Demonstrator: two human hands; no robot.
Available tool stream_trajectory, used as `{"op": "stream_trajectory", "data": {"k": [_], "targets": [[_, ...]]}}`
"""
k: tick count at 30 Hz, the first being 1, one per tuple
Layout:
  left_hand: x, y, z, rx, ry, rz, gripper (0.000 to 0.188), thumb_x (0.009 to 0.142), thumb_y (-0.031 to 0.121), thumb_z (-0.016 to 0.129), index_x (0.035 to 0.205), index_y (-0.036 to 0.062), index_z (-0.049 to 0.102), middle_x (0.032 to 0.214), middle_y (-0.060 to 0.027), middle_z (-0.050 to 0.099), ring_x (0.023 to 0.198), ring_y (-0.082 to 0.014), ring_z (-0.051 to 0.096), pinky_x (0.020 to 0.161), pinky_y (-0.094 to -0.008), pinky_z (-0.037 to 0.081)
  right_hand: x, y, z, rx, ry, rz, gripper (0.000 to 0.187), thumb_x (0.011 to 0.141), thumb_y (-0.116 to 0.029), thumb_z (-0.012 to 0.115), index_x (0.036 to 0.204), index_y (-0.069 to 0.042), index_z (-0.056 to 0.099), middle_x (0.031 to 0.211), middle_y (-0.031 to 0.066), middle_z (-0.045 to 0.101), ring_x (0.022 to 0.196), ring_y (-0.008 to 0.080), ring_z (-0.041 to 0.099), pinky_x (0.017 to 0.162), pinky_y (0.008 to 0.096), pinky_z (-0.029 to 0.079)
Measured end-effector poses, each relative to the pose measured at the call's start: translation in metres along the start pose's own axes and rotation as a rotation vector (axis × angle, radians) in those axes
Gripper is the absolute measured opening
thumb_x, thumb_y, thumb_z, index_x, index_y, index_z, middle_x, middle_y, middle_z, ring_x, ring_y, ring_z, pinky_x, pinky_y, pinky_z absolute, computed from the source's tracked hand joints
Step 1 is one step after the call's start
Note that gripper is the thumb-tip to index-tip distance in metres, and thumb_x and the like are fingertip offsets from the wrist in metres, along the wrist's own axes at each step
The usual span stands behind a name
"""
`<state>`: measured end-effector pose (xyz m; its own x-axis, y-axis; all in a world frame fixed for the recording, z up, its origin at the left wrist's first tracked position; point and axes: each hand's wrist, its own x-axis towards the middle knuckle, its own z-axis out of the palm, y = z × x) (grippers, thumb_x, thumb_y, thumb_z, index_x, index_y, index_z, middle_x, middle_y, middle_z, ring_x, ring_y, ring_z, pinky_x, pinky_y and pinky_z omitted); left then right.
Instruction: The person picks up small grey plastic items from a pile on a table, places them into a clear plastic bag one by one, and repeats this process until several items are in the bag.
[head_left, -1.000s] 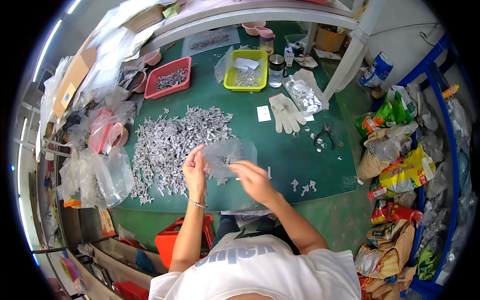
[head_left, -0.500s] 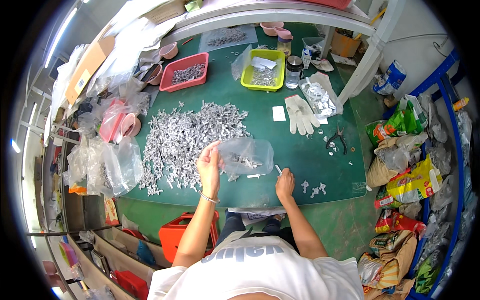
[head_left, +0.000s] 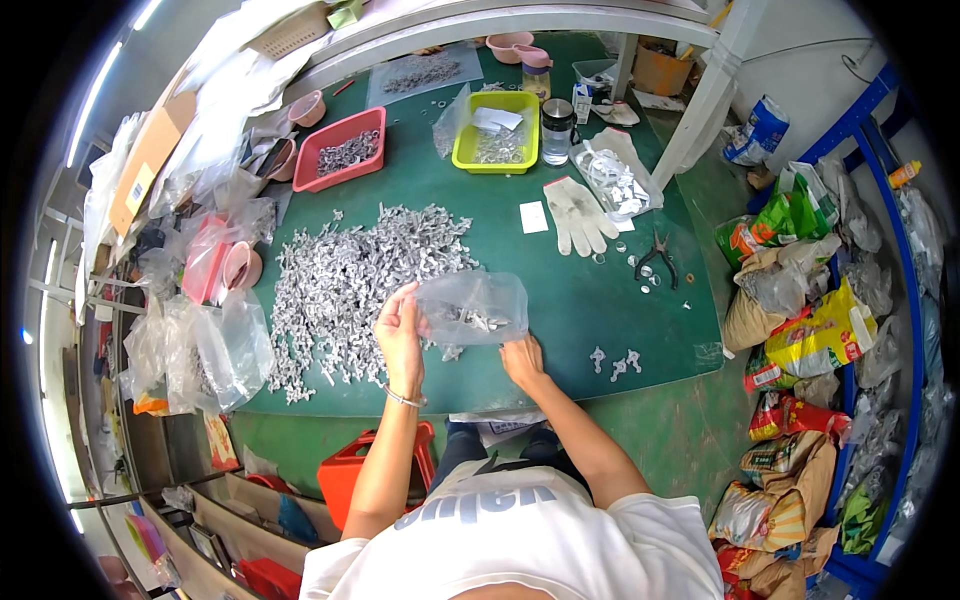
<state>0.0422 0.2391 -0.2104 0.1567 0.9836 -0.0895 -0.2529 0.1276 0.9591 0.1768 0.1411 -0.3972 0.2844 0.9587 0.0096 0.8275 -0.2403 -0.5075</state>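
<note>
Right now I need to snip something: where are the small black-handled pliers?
In the head view, the small black-handled pliers lie on the green table mat, right of the white work gloves.

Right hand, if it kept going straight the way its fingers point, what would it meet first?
The right hand points up the table, so it would likely first meet the clear plastic bag just above it, held by the left hand. Depth is unclear.

bag's (head_left: 475, 307) small metal contents indistinct
</note>
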Motion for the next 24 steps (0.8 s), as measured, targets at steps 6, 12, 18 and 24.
{"op": "stream_trajectory", "data": {"k": [6, 12, 18, 24], "targets": [[-0.008, 0.009, 0.002, 0.099, -0.078, -0.010, 0.020, 0.089, 0.009, 0.051, 0.106, 0.0020, 0.058, 0.060, 0.0067, 0.044, 0.050, -0.0020, 0.037, 0.045, -0.0172, 0.031, -0.056, -0.001, -0.053, 0.591, 0.236, 0.169, 0.013, 0.079, -0.006, 0.060, 0.078, -0.001, 0.048, 0.069, 0.0128, 0.056, 0.058, 0.0192, 0.057, 0.052, 0.0333, 0.044], [-0.014, 0.009, 0.008, 0.158, -0.218, -0.046, 0.021, 0.088, 0.007, 0.051, 0.108, 0.0012, 0.056, 0.060, 0.0056, 0.046, 0.048, -0.0017, 0.037, 0.043, -0.0170, 0.030, -0.035, -0.073, -0.152, 0.777, 0.598, -0.161, 0.011, 0.080, 0.001, 0.057, 0.090, 0.001, 0.051, 0.071, 0.0105, 0.058, 0.058, 0.0207, 0.056, 0.053, 0.0300, 0.046], [-0.018, 0.008, 0.019, 0.138, -0.299, -0.043, 0.022, 0.090, 0.009, 0.049, 0.109, 0.0000, 0.055, 0.059, 0.0057, 0.044, 0.047, -0.0019, 0.035, 0.042, -0.0177, 0.029, 0.026, -0.084, -0.142, 0.326, 0.175, -0.294, 0.020, 0.079, -0.006, 0.057, 0.097, 0.000, 0.054, 0.092, 0.0142, 0.059, 0.090, 0.0351, 0.053, 0.075, 0.0393, 0.045], [-0.006, 0.013, 0.027, -0.068, -0.319, -0.071, 0.025, 0.092, 0.014, 0.048, 0.111, -0.0007, 0.054, 0.058, 0.0057, 0.037, 0.049, -0.0034, 0.033, 0.044, -0.0187, 0.031, 0.005, -0.063, -0.176, 0.263, 0.313, -0.324, 0.027, 0.076, -0.014, 0.064, 0.100, -0.003, 0.057, 0.090, 0.0118, 0.060, 0.091, 0.0273, 0.054, 0.082, 0.0372, 0.040]]}}
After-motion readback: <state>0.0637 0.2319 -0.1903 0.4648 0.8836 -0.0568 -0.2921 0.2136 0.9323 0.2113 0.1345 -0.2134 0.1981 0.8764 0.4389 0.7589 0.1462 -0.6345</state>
